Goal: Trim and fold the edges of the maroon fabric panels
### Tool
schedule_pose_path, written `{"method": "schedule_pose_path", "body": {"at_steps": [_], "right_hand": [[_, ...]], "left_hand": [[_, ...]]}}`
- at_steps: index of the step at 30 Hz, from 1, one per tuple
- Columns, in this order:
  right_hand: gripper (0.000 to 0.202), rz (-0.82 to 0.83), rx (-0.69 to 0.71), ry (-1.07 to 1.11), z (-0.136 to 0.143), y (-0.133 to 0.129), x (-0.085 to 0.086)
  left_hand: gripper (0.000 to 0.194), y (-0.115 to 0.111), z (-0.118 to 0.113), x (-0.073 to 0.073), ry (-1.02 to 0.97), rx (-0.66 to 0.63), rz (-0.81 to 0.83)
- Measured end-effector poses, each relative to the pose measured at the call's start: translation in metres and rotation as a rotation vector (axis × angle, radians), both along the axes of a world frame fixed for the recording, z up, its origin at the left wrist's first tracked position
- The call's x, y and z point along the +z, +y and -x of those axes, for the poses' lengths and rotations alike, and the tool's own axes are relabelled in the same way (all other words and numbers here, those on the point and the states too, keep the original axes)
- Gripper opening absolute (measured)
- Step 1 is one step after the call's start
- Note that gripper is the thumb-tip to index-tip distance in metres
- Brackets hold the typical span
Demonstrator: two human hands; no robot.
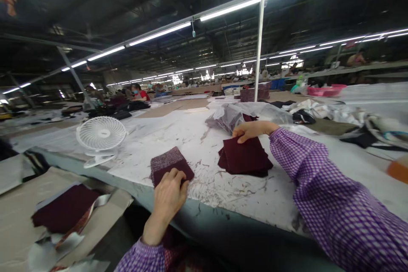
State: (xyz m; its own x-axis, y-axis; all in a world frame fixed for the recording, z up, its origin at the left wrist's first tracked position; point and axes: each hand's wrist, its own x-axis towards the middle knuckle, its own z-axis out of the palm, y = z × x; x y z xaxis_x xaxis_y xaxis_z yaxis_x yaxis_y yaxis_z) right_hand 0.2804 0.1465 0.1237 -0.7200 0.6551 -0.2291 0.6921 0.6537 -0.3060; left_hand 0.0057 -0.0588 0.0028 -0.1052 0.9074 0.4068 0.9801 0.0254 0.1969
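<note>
Near the table's front edge, my left hand (pixel 171 190) has its curled fingers on a dark maroon fabric piece (pixel 183 167). Under it lies a speckled maroon-and-grey fabric piece (pixel 165 159), partly covered. To the right, my right hand (pixel 250 131) pinches the far edge of the top maroon fabric piece (pixel 245 157) on a small, unevenly stacked pile. Its thumb lies on top; the fingertips behind the edge are hidden. Lower maroon pieces (pixel 222 160) stick out at the pile's left. Clear plastic (pixel 226 115) lies crumpled just behind this pile.
A white fan (pixel 102 134) stands at the table's left edge. Lower left, a cardboard surface (pixel 117 204) carries maroon cloth (pixel 68 208) and scraps. White and dark garments (pixel 328 112) and a pink basin (pixel 327 90) lie right. A white pole (pixel 260 34) rises behind the plastic.
</note>
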Motion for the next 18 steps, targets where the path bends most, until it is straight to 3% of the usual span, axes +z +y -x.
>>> {"method": "schedule_pose_path", "body": {"at_steps": [3,5,10,14,18], "right_hand": [[0.04,-0.177,-0.164,-0.167,-0.004,0.007,-0.007],[0.031,-0.301,-0.135,-0.154,0.007,0.002,-0.009],[0.03,-0.42,0.214,0.07,0.07,-0.039,-0.019],[0.023,-0.405,0.612,0.198,0.131,-0.061,-0.048],[0.023,-0.461,0.675,0.155,0.17,-0.069,-0.078]], "left_hand": [[0.019,0.004,0.004,-0.002,-0.093,0.061,-0.02],[0.017,0.007,0.013,-0.007,-0.265,0.136,-0.038],[0.018,0.017,0.04,-0.02,-0.761,0.124,-0.165],[0.019,0.019,0.042,-0.023,-0.986,0.099,-0.249],[0.017,0.018,0.039,-0.023,-1.361,0.077,-0.389]]}}
